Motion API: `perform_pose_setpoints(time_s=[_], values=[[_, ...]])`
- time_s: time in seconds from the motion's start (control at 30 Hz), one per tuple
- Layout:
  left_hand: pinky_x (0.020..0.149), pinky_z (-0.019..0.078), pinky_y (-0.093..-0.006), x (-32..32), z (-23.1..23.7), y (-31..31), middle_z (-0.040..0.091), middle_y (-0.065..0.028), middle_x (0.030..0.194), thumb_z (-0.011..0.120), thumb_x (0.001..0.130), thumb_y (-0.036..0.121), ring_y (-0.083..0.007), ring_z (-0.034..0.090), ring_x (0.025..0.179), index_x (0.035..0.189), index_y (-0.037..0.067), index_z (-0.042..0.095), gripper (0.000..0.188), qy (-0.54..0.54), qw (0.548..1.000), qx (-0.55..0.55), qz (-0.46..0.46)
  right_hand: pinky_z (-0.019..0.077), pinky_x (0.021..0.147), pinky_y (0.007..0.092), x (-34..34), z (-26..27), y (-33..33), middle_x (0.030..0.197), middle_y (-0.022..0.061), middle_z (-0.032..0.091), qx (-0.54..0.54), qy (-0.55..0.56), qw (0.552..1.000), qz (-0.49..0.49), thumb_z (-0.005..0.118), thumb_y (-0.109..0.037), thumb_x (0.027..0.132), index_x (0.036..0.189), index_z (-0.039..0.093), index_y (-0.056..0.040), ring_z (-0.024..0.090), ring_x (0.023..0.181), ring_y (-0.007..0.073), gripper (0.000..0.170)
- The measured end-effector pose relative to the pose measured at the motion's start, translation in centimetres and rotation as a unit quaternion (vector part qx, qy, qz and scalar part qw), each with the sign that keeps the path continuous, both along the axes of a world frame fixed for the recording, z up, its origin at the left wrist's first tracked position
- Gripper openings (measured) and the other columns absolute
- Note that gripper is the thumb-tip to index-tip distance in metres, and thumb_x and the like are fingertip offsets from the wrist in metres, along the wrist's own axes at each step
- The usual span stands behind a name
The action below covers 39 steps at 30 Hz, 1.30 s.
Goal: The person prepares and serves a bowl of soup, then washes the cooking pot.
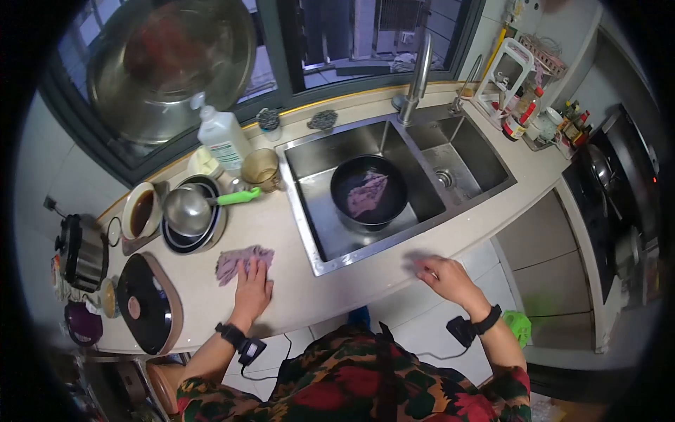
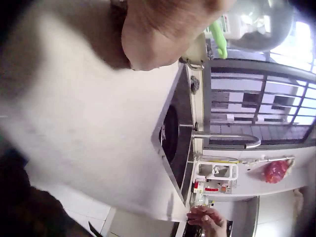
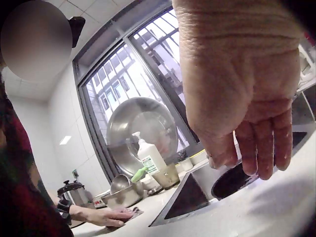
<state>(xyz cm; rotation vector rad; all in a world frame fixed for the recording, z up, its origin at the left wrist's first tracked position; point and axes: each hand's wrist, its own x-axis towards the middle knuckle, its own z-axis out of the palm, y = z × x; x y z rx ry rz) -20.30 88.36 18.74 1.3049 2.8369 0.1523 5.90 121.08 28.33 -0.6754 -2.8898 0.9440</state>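
Note:
My left hand (image 1: 253,294) rests on a crumpled purple cloth (image 1: 228,267) on the counter, left of the sink, with its fingers laid over the cloth's near side. In the right wrist view the same cloth (image 3: 137,212) pokes out past the left fingertips. Over the counter's front edge, in front of the sink, hovers my right hand (image 1: 452,281); its relaxed fingers hang down and hold nothing. A dark round pot (image 1: 346,181) sits in the sink's larger basin, with another purple cloth (image 1: 368,197) inside it.
Left of the double sink (image 1: 302,204) stand a cup (image 1: 261,169), a white pump bottle (image 1: 223,137) and stacked bowls under a green-handled ladle (image 1: 188,211). A lid (image 1: 144,302) lies nearer. The faucet (image 1: 420,77) rises behind the basins; sauce bottles (image 1: 520,119) stand at right.

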Motion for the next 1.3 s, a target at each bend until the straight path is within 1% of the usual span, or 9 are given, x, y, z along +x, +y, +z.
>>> perform_pose_setpoints(time_s=[0.3, 0.53, 0.67, 0.73, 0.83, 0.93, 1.0, 1.13, 1.3], values=[[0.075, 0.0428, -0.0385, -4.3, 1.9, 10.0, 0.060, -0.0125, 0.092, 0.053, 0.066, 0.000, -0.0313, 0.054, 0.080, 0.079, 0.004, 0.060, 0.016, 0.012, 0.982, 0.187, 0.017, 0.0453, 0.073, 0.0394, -3.9, 1.1, 8.7, 0.095, 0.0146, 0.059, 0.035, -0.015, 0.997, 0.067, 0.055, -0.019, 0.077, 0.096, 0.058, -0.0034, 0.056, 0.084, 0.0325, 0.025], [0.082, 0.0393, -0.0398, -5.0, 3.4, 12.2, 0.059, -0.0130, 0.095, 0.059, 0.065, 0.011, -0.0358, 0.050, 0.092, 0.088, 0.006, 0.060, 0.023, 0.158, 0.970, 0.046, 0.181, 0.0448, 0.071, 0.0390, -10.4, 3.0, 16.2, 0.091, 0.0148, 0.059, 0.065, -0.004, 0.990, 0.127, 0.058, -0.019, 0.076, 0.096, 0.057, -0.0031, 0.056, 0.083, 0.0326, 0.026], [0.081, 0.0429, -0.0357, -1.8, 4.6, 22.0, 0.059, -0.0136, 0.098, 0.061, 0.070, 0.013, -0.0301, 0.055, 0.092, 0.097, 0.005, 0.058, 0.028, -0.052, 0.963, 0.204, 0.169, 0.0435, 0.074, 0.0410, -15.2, -1.4, 21.2, 0.092, 0.0157, 0.058, 0.039, -0.009, 0.983, 0.181, 0.056, -0.019, 0.077, 0.097, 0.057, -0.0030, 0.054, 0.087, 0.0337, 0.026], [0.076, 0.0454, -0.0329, -1.7, 2.8, 28.3, 0.059, -0.0137, 0.099, 0.061, 0.073, 0.017, -0.0297, 0.058, 0.087, 0.101, 0.002, 0.057, 0.033, -0.271, 0.909, 0.206, 0.242, 0.0428, 0.078, 0.0405, -17.9, -5.3, 22.6, 0.098, 0.0183, 0.056, 0.041, -0.107, 0.976, 0.182, 0.056, -0.018, 0.076, 0.102, 0.055, -0.0031, 0.053, 0.091, 0.0346, 0.030], [0.064, 0.0446, -0.0360, -1.2, -2.5, 35.4, 0.058, -0.0063, 0.092, 0.055, 0.079, 0.018, -0.0225, 0.056, 0.077, 0.109, 0.008, 0.050, 0.032, -0.604, 0.566, 0.391, 0.403, 0.0416, 0.082, 0.0402, -21.1, -11.6, 22.2, 0.103, 0.0216, 0.054, -0.049, -0.071, 0.995, 0.051, 0.055, -0.019, 0.075, 0.113, 0.049, -0.0033, 0.052, 0.095, 0.0365, 0.041], [0.073, 0.0432, -0.0482, -6.0, -20.7, 37.2, 0.054, -0.0107, 0.104, 0.046, 0.085, 0.031, -0.0283, 0.053, 0.090, 0.110, 0.009, 0.046, 0.033, -0.734, 0.386, 0.404, 0.387, 0.0404, 0.085, 0.0405, -22.3, -14.7, 21.6, 0.106, 0.0245, 0.052, -0.151, -0.099, 0.983, -0.030, 0.051, -0.014, 0.075, 0.123, 0.039, -0.0035, 0.051, 0.097, 0.0386, 0.050], [0.088, 0.0354, -0.0511, -4.9, -17.3, 39.6, 0.049, -0.0139, 0.116, 0.040, 0.087, 0.040, -0.0309, 0.047, 0.106, 0.119, 0.008, 0.041, 0.045, -0.740, 0.204, 0.488, 0.415, 0.0406, 0.084, 0.0417, -21.7, -16.2, 21.7, 0.105, 0.0250, 0.053, -0.153, -0.066, 0.986, -0.009, 0.048, -0.009, 0.075, 0.126, 0.036, -0.0041, 0.051, 0.095, 0.0390, 0.053], [0.100, 0.0208, -0.0482, -5.2, -9.3, 43.8, 0.037, -0.0155, 0.129, 0.032, 0.087, 0.048, -0.0313, 0.033, 0.121, 0.128, 0.006, 0.033, 0.058, -0.669, 0.101, 0.563, 0.474, 0.0413, 0.080, 0.0446, -20.9, -13.0, 20.8, 0.097, 0.0268, 0.055, -0.113, -0.129, 0.985, 0.012, 0.042, 0.003, 0.071, 0.130, 0.028, -0.0054, 0.054, 0.090, 0.0393, 0.061], [0.101, 0.0189, -0.0432, -5.9, -7.8, 45.0, 0.027, -0.0148, 0.136, 0.031, 0.083, 0.058, -0.0287, 0.026, 0.124, 0.132, 0.003, 0.022, 0.074, -0.560, 0.249, 0.660, 0.434, 0.0418, 0.076, 0.0460, -20.6, -15.1, 21.0, 0.086, 0.0286, 0.056, -0.091, -0.048, 0.994, 0.038, 0.043, 0.009, 0.064, 0.130, 0.027, -0.0014, 0.054, 0.083, 0.0412, 0.068]])
